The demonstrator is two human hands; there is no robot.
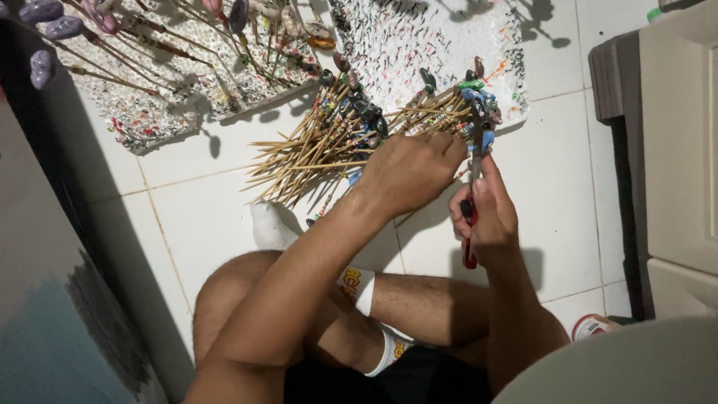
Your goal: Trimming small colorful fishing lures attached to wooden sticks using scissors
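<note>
Your hands meet at the right end of the skewer pile, sitting cross-legged on the tiled floor.

Your left hand (410, 173) lies knuckles-up over the wooden skewers (329, 146), fingers curled down into the sticks; what it pinches, if anything, is hidden under the hand. Your right hand (485, 217) is closed around red-handled pliers (469, 224), nose pointing up and away from you at the painted pieces (479, 101) on the stick tips just beyond it. The skewers fan with their long axes running from lower left to upper right, bare ends toward your white sock (271, 227). Painted ends rest on the edge of the speckled foam board (426, 37). Open tile lies to your right, before the grey cabinet (658, 150); a second board (172, 82) with standing pieces crowds the left.
</note>
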